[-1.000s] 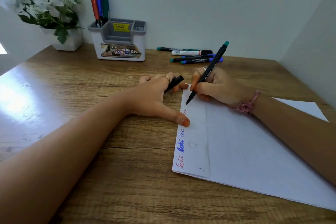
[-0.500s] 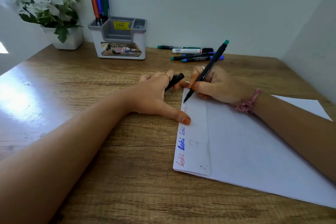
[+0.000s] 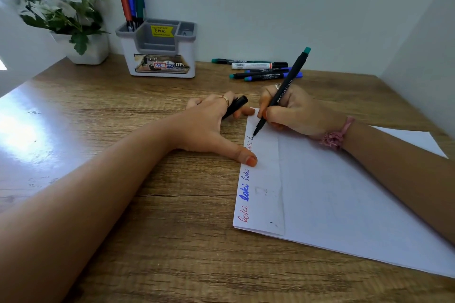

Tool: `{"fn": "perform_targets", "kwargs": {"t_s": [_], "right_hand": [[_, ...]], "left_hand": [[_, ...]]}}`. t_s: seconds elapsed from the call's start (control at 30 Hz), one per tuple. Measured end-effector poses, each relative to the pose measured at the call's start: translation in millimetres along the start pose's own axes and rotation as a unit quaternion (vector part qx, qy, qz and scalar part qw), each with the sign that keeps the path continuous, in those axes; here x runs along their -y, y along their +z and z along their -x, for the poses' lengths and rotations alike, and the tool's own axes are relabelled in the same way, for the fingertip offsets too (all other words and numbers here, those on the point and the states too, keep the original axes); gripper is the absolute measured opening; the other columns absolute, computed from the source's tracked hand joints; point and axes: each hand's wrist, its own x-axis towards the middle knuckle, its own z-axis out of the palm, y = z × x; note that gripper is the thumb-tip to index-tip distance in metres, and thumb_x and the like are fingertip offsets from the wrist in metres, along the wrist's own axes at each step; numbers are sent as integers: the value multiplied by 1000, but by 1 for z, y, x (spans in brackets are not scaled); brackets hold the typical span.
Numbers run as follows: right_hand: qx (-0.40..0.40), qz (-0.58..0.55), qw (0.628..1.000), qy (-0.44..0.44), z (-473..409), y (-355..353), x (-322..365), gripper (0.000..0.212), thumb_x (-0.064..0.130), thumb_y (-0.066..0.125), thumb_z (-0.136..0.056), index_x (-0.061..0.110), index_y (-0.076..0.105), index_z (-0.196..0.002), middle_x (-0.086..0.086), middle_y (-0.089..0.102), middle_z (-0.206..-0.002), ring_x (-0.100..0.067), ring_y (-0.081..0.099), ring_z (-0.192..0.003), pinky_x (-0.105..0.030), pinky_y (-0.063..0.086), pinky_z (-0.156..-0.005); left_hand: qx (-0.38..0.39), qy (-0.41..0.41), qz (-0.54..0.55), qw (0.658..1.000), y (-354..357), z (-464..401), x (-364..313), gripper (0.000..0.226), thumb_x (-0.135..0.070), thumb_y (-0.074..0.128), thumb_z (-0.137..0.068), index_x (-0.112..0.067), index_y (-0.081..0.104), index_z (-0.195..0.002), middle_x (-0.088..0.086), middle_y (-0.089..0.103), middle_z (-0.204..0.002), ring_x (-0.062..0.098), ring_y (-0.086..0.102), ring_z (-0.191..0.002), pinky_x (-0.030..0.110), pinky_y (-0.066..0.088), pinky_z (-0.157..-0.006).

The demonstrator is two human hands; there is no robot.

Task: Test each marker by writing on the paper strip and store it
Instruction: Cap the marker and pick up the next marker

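Marker (image 3: 283, 91) is pinched closed in the right hand (image 3: 293, 110), tip touching the far end of the paper strip (image 3: 264, 179), barrel tilted up and away. Its cap (image 3: 235, 106) is clamped between fingers of the left hand (image 3: 209, 125), just beside the tip, thumb pinning the strip.

I have a single wide-angle view from the head camera, looking forward and steeply down along both forearms onto the wooden desk (image 3: 152, 248), near enough that the arms fill the lower corners. It faces the white back wall (image 3: 258, 2), where the organizer (image 3: 161, 56) and the potted plant (image 3: 73, 22) sit far off at top left, and a side wall closes the right edge. With no second view nothing overlaps, and the wide lens bends the desk edges near the borders
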Motion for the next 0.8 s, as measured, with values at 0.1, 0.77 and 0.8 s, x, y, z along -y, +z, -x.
{"fn": "perform_targets", "kwargs": {"t_s": [0.1,0.77,0.8], "right_hand": [[0,7,1000,-7,-1,1,-1,8,7,53,-75,14,55,-70,14,49,-46,1,41,-43,-10,33,-45],[-8,0,1000,-4,-3,-1,-6,8,6,50,-73,12,54,-71,11,50,-44,-2,42,-42,-13,34,-43],[-6,-1,1000,-4,-3,-1,-6,7,6,50,-73,12,54,-71,10,50,-44,-2,42,-41,-13,34,-43]], "left_hand": [[-3,-15,-13,1000,0,-1,2,78,-73,66,-40,-40,32,-102,-14,37,-108,13,28,-106,34,25,-90],[-5,1,-1,1000,-1,2,-1,60,-68,67,-42,-43,34,-85,-31,30,-93,8,28,-95,31,22,-88],[-4,3,0,1000,-1,3,-1,59,-68,68,-43,-45,34,-85,-33,28,-92,6,29,-94,31,21,-88]]}}
